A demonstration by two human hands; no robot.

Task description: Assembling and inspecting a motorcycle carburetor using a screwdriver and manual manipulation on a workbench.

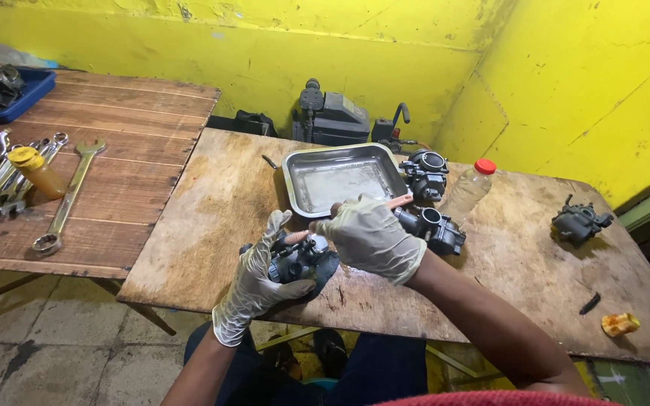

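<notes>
A gloved person steadies a dark carburetor point(300, 259) at the near edge of a worn wooden table point(212, 225).

Wrenches point(9, 177) lie at far left. The left hand point(257, 278) wraps closed around the carburetor, bracing it; the right hand point(370, 237) pinches an orange-handled tool point(399, 201) over it. Behind sits a metal tray point(340, 177), with two more carburetors point(430, 199) beside it.

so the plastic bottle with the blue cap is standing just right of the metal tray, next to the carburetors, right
Not quite: the cap is red, not blue. The head view shows the plastic bottle just right of the metal tray, beside the carburetors.
</notes>
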